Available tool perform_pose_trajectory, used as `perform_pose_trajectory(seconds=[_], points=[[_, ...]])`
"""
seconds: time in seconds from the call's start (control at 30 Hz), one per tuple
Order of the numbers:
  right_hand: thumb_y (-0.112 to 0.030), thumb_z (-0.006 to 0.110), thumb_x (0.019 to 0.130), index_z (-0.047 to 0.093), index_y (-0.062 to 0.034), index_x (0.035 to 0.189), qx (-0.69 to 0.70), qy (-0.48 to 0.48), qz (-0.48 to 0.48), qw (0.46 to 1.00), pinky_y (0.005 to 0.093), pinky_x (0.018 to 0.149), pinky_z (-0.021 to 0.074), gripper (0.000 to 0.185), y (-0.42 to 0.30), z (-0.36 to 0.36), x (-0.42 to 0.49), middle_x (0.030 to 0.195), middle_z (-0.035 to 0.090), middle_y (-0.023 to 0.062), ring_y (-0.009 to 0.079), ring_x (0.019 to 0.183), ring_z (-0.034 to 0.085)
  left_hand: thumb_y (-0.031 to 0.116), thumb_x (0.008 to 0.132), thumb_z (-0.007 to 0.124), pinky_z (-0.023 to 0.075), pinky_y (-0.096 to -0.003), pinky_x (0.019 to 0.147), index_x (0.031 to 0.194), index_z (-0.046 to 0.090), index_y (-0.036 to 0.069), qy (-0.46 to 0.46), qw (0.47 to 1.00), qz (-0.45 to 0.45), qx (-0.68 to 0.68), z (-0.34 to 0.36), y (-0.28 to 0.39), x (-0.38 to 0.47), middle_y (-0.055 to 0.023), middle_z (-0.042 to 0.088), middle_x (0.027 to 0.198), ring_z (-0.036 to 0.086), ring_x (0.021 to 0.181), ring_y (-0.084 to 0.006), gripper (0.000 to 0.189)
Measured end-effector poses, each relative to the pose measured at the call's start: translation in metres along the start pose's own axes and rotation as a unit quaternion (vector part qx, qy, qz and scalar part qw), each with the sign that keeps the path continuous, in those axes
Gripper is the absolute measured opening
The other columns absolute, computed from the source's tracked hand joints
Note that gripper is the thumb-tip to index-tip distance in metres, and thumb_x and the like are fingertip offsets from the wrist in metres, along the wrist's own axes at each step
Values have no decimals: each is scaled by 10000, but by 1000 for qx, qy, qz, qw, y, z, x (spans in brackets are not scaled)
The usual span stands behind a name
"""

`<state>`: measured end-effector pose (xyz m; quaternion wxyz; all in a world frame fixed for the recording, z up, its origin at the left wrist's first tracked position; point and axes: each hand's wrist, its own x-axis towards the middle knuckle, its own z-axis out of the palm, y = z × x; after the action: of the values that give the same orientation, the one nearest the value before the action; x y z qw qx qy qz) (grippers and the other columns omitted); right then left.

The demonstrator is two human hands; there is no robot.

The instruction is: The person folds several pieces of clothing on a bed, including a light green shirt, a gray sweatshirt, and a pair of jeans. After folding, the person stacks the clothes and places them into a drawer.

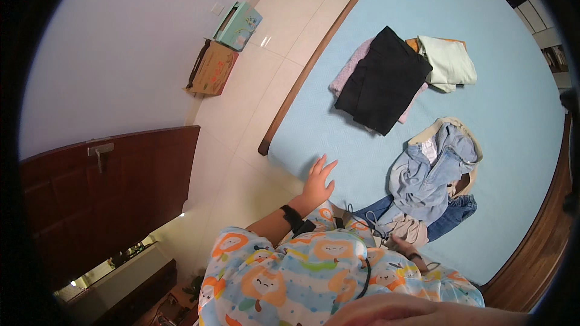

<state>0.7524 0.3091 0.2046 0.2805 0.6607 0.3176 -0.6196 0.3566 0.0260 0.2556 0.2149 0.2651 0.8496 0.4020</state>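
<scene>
My left hand (320,183) is raised with its fingers apart, near the bed's edge, and holds nothing. My right hand (401,245) is low by my lap, at the lower edge of a beige cloth garment (410,230); whether its fingers grip the cloth cannot be told. Light-blue denim trousers (419,185) with a cream waistband lie crumpled over dark-blue jeans (453,217). Farther up the bed, folded black clothing (385,81) rests on a pink fuzzy garment (351,68). Beside it a pale green folded garment (448,61) covers part of an orange one (458,45).
The bed (507,145) has a light-blue cover and a wooden frame (317,63). Left of it, a brown carton (213,69) and a mint-green box (240,25) stand on the tiled floor by the wall. A dark wooden door (113,194) is at the left.
</scene>
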Motion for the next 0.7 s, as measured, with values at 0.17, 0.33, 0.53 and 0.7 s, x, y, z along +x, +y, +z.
perform_pose_trajectory(seconds=[0.17, 0.33, 0.53, 0.7], points=[[-481, 674, 933, 696, -75, 811, 156, 11, 4, 988, 361, 518, 445, 425, 3, 2, 68, 733, 660, 58, 208, 575, 581, 112, 836, 681, 405, -503, 1080, 1410, 535, 170, -29, 995, -97, -5, 11, -33, -64, -253, 445, 1467, 465, 1297, -448, 595], [-483, 563, 976, 731, -32, 991, -65, 218, -101, 969, 418, 722, 545, 482, 24, -7, 53, 949, 722, 142, 271, 780, 690, 123, 848, 676, 455, -456, 1030, 1284, 614, 136, 27, 995, -89, -40, 22, -39, -65, -224, 550, 1364, 538, 1225, -401, 441], [-284, 708, 852, 775, -88, 989, -338, 331, -185, 861, 430, 786, 545, 249, 25, -55, 33, 934, 754, 148, 333, 883, 719, 136, 860, 670, 507, -437, 941, 1198, 647, 124, 0, 989, -127, -71, 25, -25, -64, -184, 601, 1288, 606, 1117, -372, 339], [-408, 711, 843, 662, 67, 1101, -291, 399, -130, 860, 454, 953, 499, 544, 26, -51, -11, 1200, 630, 308, 411, 1151, 617, 171, 881, 666, 512, -427, 922, 1186, 651, 88, -84, 982, -159, -58, 31, -40, -73, -182, 644, 1181, 626, 1073, -366, 316]])
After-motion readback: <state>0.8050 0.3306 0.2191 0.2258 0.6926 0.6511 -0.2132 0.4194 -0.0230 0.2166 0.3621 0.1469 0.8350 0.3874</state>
